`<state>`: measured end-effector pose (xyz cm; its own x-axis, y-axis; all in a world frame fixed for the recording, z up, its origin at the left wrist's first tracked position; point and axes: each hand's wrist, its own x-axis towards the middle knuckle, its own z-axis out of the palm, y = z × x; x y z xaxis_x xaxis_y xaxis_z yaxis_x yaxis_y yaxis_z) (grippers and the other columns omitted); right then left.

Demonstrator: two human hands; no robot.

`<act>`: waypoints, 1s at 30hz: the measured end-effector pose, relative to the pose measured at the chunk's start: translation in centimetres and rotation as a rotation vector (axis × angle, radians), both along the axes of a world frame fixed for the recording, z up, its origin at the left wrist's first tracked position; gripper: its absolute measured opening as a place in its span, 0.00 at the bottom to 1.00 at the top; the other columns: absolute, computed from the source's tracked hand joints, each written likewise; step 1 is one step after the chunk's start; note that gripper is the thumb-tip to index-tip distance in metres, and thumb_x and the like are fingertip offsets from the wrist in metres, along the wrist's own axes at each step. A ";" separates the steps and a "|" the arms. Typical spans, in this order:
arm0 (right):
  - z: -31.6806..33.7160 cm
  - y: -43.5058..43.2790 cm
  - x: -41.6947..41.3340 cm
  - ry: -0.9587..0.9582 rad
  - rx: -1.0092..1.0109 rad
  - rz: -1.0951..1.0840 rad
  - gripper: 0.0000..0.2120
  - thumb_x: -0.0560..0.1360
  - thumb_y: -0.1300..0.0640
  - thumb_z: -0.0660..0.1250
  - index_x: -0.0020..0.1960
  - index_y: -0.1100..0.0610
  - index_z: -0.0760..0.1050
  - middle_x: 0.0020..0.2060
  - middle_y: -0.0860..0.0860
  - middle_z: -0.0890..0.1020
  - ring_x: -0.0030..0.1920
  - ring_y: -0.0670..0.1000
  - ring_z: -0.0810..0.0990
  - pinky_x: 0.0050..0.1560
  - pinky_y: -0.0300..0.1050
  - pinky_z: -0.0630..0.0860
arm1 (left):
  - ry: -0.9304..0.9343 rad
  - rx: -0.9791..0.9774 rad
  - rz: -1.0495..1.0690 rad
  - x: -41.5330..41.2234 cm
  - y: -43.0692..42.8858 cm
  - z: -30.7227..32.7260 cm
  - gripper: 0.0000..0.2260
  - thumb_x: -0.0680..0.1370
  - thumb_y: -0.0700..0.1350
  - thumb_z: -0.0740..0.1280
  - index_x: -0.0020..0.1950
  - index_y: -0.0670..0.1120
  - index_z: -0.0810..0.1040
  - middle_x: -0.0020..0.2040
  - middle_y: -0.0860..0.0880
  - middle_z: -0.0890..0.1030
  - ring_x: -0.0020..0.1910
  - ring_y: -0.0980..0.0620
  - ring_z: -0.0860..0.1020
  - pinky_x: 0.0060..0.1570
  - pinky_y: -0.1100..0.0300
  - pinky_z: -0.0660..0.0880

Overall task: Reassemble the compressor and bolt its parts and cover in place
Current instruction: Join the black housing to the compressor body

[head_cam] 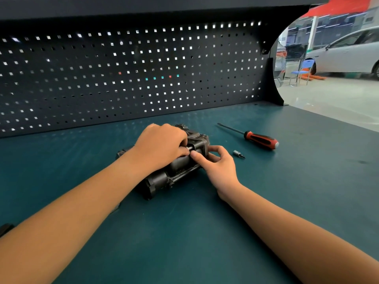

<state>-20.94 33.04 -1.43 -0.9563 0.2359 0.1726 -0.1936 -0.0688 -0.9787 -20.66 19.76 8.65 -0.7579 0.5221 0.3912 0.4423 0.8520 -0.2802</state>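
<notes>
The dark grey compressor [164, 177] lies on its side in the middle of the green bench top. My left hand [162, 146] lies over its upper part with curled fingers pinching a small silver bolt [189, 148] at the body. My right hand [217, 165] meets it from the right, thumb and forefinger pinching at the same bolt, other fingers curled beside the housing. The far end of the compressor is hidden behind my left hand.
A red-and-black screwdriver [260, 139] lies to the right, shaft pointing back left. A small silver bit [239, 154] lies between it and my right hand. A perforated back panel [131, 74] walls the bench [205, 232] at the rear. A car stands in the workshop beyond.
</notes>
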 end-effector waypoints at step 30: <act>0.2 0.0 1.0 0.053 0.323 -0.009 0.33 0.73 0.46 0.69 0.73 0.43 0.57 0.50 0.43 0.75 0.58 0.41 0.71 0.50 0.31 0.63 | -0.274 0.344 -0.024 -0.7 -1.3 0.4 0.10 0.73 0.51 0.71 0.54 0.53 0.81 0.52 0.57 0.81 0.50 0.56 0.76 0.50 0.59 0.70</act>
